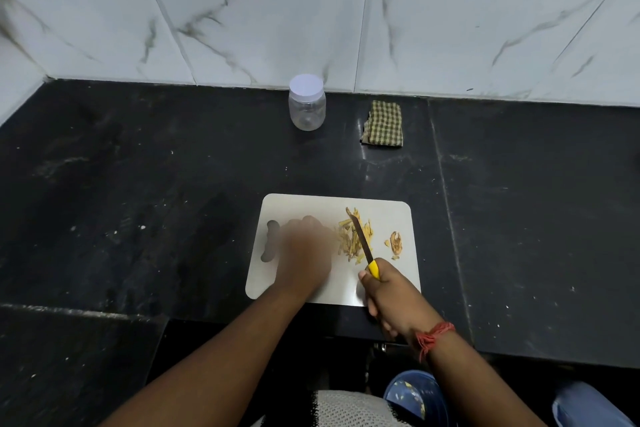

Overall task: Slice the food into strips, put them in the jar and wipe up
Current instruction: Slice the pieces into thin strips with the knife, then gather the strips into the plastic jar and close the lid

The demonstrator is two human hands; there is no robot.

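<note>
A white cutting board (311,204) lies on the black counter near its front edge. A pile of thin yellow food strips (348,236) sits on the board's middle right. My right hand (391,295) grips a yellow-handled knife (362,239) whose blade lies over the strips. My left hand (304,250) is blurred with motion above the board just left of the strips; I cannot tell whether it holds anything. Brown peel scraps (395,243) lie near the board's right edge. A clear jar (307,107) with a white lid on stands at the back by the wall.
A folded green checked cloth (383,124) lies right of the jar by the tiled wall. The dark counter (138,184) spreads wide to both sides. Below the counter edge a blue sandal (415,395) shows on the floor.
</note>
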